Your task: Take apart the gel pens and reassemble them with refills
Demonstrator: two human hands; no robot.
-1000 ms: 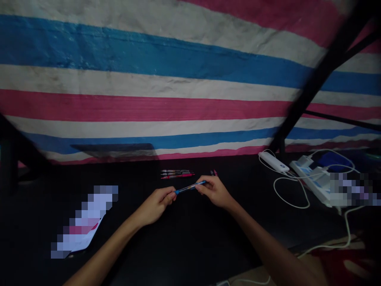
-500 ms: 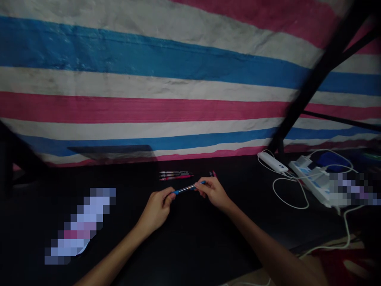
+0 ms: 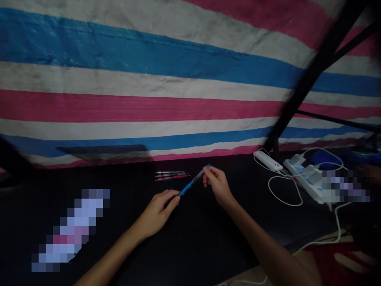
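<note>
A blue pen (image 3: 193, 182) with a clear barrel is held slanting between my two hands, over the black table (image 3: 190, 246). My left hand (image 3: 160, 208) pinches its lower end between thumb and fingers. At the upper end, my right hand (image 3: 218, 183) grips it with the fingertips. Beyond my left hand, several pens (image 3: 172, 175) lie side by side on the tabletop, one of them red and the others dark with clear parts.
On the right lie a white power strip (image 3: 306, 178), a white power bank or adapter (image 3: 269, 161) and loose white cables (image 3: 285, 203). A blurred-out pale item (image 3: 74, 226) rests at left. Striped sheeting (image 3: 149, 107) hangs behind, with a black frame bar (image 3: 297, 95) at right.
The blue pen has turned steeper, its right end rising and its left end dropping. My right hand has moved slightly right. The whole view has shifted a little.
</note>
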